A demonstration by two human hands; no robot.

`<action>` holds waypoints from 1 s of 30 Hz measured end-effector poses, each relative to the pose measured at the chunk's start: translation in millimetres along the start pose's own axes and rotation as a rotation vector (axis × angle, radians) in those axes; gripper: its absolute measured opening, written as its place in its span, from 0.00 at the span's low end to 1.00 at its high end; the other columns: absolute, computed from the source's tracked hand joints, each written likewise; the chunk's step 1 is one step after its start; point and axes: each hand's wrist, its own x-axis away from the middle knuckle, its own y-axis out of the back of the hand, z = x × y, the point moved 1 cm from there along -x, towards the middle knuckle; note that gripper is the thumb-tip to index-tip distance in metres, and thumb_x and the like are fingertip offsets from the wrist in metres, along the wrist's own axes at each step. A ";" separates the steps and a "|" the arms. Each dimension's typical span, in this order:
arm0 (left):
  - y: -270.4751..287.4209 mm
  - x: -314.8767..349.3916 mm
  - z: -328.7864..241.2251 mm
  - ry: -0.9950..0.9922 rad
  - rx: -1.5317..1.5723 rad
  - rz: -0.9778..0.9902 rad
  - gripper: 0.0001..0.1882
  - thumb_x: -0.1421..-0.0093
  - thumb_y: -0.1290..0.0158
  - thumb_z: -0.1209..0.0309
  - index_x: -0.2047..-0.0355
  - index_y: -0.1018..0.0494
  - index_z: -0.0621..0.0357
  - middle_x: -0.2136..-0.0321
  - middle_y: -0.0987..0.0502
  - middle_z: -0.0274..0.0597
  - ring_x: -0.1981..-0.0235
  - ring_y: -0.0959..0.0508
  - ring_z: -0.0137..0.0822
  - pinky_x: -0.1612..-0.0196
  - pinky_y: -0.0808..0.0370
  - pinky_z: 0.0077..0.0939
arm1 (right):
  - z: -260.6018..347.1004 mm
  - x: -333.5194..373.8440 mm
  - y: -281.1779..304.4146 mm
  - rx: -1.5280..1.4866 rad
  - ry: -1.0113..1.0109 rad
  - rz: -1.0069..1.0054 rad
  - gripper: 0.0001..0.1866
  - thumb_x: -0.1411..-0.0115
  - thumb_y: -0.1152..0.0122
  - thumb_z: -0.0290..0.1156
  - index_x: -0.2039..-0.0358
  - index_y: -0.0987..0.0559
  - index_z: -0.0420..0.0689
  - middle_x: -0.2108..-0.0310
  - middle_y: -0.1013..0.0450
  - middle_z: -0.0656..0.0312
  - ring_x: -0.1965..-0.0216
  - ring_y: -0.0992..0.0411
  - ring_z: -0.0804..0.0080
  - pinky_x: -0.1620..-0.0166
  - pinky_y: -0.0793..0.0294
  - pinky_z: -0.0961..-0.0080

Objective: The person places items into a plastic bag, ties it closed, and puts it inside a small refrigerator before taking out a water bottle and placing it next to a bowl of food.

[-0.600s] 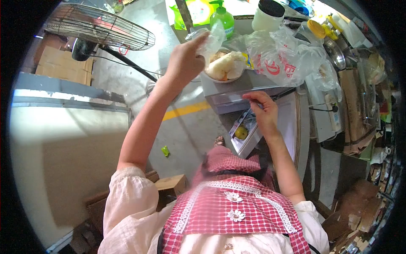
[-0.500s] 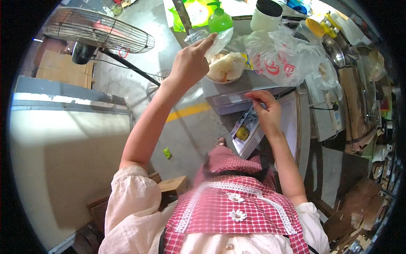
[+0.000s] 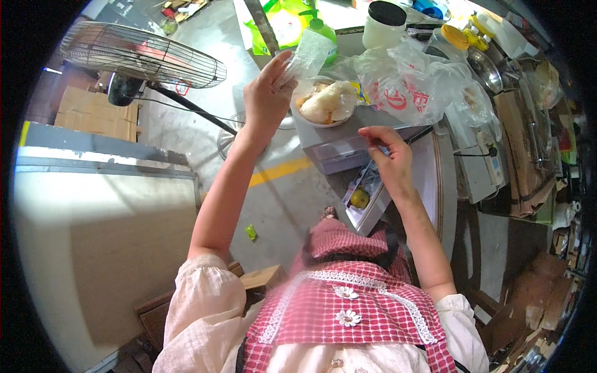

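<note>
My left hand (image 3: pixel 267 99) is raised beside the bowl, its fingers closed on a crumpled piece of clear plastic film (image 3: pixel 310 56). The film hangs in front of a green pump bottle (image 3: pixel 324 37). A white bowl (image 3: pixel 317 122) stands on the corner of a grey cabinet (image 3: pixel 308 138), filled with large pale lumps (image 3: pixel 329 102) that look like peeled fruit or food. Nearer me, my right hand (image 3: pixel 392 158) hovers over an open drawer with thumb and fingers drawn together. Whether anything small is between those fingertips I cannot make out.
Thin white plastic bags (image 3: pixel 404 87) with red print lie right of the bowl. A lidded jar (image 3: pixel 384 25) stands behind them. The drawer holds a yellow-green fruit (image 3: pixel 359 199). A standing fan (image 3: pixel 143 53) is at the left, and a green wrapper (image 3: pixel 250 232) lies on the floor.
My left hand has lowered and drawn left, and its pointing finger has curled in. The plastic film now stands up above the bowl. My right hand stays almost in place.
</note>
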 end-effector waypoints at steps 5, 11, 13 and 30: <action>-6.3 0.4 11.3 -0.011 0.370 0.010 0.29 0.43 0.43 0.85 0.40 0.33 0.66 0.51 0.22 0.49 0.53 0.22 0.33 0.48 0.23 0.27 | 7.4 -12.7 -5.7 -0.027 0.034 0.002 0.14 0.44 0.44 0.17 0.57 0.18 0.41 0.60 0.21 0.59 0.57 0.23 0.72 0.53 0.26 0.77; -9.8 0.4 3.0 0.098 0.720 0.034 0.29 0.43 0.45 0.88 0.40 0.34 0.69 0.47 0.26 0.46 0.51 0.23 0.35 0.47 0.23 0.29 | 69.3 -103.3 -2.6 0.020 0.187 -0.050 0.13 0.41 0.38 0.30 0.55 0.19 0.41 0.61 0.20 0.58 0.61 0.22 0.71 0.56 0.25 0.76; -9.3 -1.3 -1.7 0.074 0.712 0.057 0.29 0.43 0.45 0.88 0.40 0.35 0.69 0.48 0.25 0.47 0.51 0.23 0.35 0.47 0.23 0.30 | 77.5 -132.2 -8.3 0.024 0.283 -0.053 0.14 0.40 0.38 0.32 0.55 0.19 0.41 0.61 0.20 0.58 0.61 0.22 0.71 0.56 0.25 0.76; 30.5 27.2 5.1 0.179 0.804 0.165 0.25 0.46 0.49 0.76 0.45 0.30 0.68 0.54 0.20 0.48 0.52 0.21 0.38 0.45 0.26 0.33 | 123.1 -154.2 -37.7 -0.222 0.090 0.293 0.07 0.39 0.41 0.28 0.67 0.19 0.38 0.73 0.23 0.64 0.75 0.27 0.80 0.70 0.27 0.80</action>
